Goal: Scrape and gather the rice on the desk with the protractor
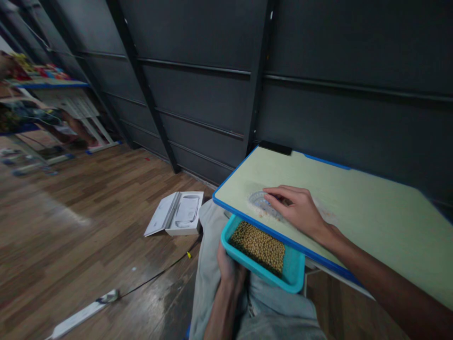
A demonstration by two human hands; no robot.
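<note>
Gripped turquoise tray (pixel 300 274) in left hand (pixel 228 264), with beans (pixel 260 245) already inside; held right hand (pixel 300 208) narrow over greyish patch (pixel 258 199), perhaps pinching something, with crumbs (pixel 262 214) left on table (pixel 382 217).

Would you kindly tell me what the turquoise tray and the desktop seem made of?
Turquoise tray: probably molded plastic, satin finish; even color and rounded rim suggest it. Desktop: perhaps laminated board, smooth and matte, with a plastic-looking blue edge.

The bare right hand (pixel 299 208) extends back upward, thumb close to the bent fingers (pixel 281 191), its bare forearm (pixel 382 274) slanting from lower right; the bare left hand (pixel 229 267) sits lower, fingertips hidden
</note>
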